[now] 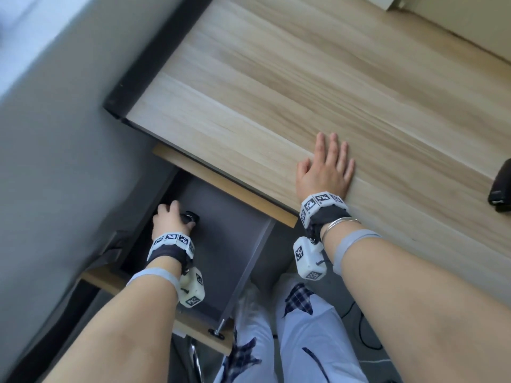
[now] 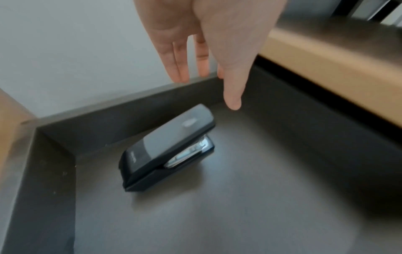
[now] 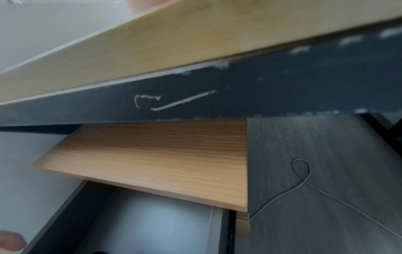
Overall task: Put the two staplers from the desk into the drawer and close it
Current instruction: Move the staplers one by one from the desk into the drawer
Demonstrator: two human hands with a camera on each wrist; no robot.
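Left hand (image 2: 208, 43) fingers straight, hovering above stapler (image 2: 167, 147) in drawer (image 2: 54, 171); right hand (image 1: 323, 170) flat on desk (image 1: 276, 92).

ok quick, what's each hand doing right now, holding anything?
Left hand: open, fingers straight above the stapler in the drawer, not gripping it.
Right hand: open, flat on the desk, holding nothing.

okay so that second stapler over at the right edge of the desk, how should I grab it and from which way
Judging by the little that shows, take the second stapler across its narrow body, fingers on one long side and thumb on the other, coming from above with the right hand, which rests flat on the desk nearest it. Most of it is cut off by the frame.
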